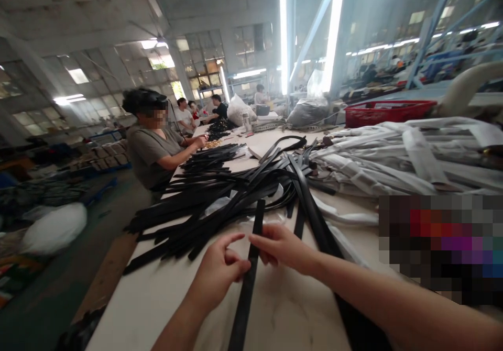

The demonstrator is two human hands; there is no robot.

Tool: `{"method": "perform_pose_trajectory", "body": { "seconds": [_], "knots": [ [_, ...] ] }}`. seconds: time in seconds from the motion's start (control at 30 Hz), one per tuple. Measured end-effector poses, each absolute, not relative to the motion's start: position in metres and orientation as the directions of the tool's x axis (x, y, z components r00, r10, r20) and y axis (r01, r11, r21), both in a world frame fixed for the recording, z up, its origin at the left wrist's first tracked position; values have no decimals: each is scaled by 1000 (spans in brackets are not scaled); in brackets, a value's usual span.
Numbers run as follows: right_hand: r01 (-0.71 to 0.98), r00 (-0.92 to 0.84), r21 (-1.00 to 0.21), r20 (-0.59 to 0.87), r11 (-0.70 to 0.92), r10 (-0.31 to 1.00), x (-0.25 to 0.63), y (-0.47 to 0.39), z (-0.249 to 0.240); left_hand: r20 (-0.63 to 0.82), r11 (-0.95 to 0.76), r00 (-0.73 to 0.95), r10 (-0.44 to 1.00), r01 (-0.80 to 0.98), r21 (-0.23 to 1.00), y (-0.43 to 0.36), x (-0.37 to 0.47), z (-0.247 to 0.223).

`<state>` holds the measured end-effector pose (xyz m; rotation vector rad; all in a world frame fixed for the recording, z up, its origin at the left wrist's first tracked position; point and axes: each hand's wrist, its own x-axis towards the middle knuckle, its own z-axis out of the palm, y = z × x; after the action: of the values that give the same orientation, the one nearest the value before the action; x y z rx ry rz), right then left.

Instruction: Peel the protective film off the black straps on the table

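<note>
A single black strap [247,293] runs up the pale table [157,298] between my two hands, its end pointing away from me. My right hand [279,243] pinches it near the far end, thumb on top. At its left edge is my left hand [222,267], index finger stretched out and thumb tip at the strap; the fingers are apart. Beyond my hands lies a large heap of black straps [220,199]. One thick bundle of black straps [322,225] passes to the right, partly beneath my right forearm.
White-wrapped straps [393,157] are piled at the right, with a red basket [389,112] behind them. A person [149,141] works at the table's left side. Filled bags [308,112] stand at the back. A pixelated area covers the right edge.
</note>
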<state>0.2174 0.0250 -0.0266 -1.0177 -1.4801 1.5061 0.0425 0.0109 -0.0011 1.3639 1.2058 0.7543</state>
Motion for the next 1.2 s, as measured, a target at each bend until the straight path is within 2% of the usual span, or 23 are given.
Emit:
{"method": "perform_pose_trajectory", "body": {
  "seconds": [0.1, 0.17, 0.3, 0.47, 0.53, 0.63, 0.67, 0.77, 0.87, 1.03, 1.2],
  "knots": [
    [-74, -170, -997, -26, -39, 985, 223, 33, -27, -210, 130, 316, 925, 255, 958, 12, 43, 0],
    [-88, -213, -995, -17, -36, 977, 224, 35, -29, -169, 93, 297, 940, 254, 963, 13, 44, -1],
    [-45, -423, -999, 32, 15, 905, 213, 27, -37, -96, 27, 241, 966, 275, 961, 16, 45, -9],
    [-61, -400, -995, 97, 80, 911, 204, 22, -44, -3, -93, 261, 965, 353, 931, 21, 37, -9],
    [-94, -344, -991, 122, 95, 931, 208, 26, -43, -97, -46, 345, 934, 385, 922, 18, 33, 1],
    [-125, -240, -986, 140, 113, 961, 214, 33, -39, -378, 158, 521, 765, 417, 895, -2, 30, 18],
    [-139, -217, -984, 143, 115, 966, 217, 34, -37, -433, 227, 544, 719, 404, 886, -12, 31, 21],
    [-191, -216, -977, 135, 94, 967, 221, 36, -31, -448, 358, 442, 777, 275, 892, -45, 33, 16],
    [-237, -321, -972, 83, 5, 944, 222, 30, -26, -403, 365, 270, 874, 182, 913, -69, 30, 2],
    [-263, -508, -952, -1, -156, 861, 217, 16, -24, -411, 377, 145, 900, 214, 901, -84, 22, -8],
    [-220, -616, -956, -20, -196, 788, 215, 5, -23, -374, 352, 98, 922, 184, 918, -101, 30, -5]
  ]
}}
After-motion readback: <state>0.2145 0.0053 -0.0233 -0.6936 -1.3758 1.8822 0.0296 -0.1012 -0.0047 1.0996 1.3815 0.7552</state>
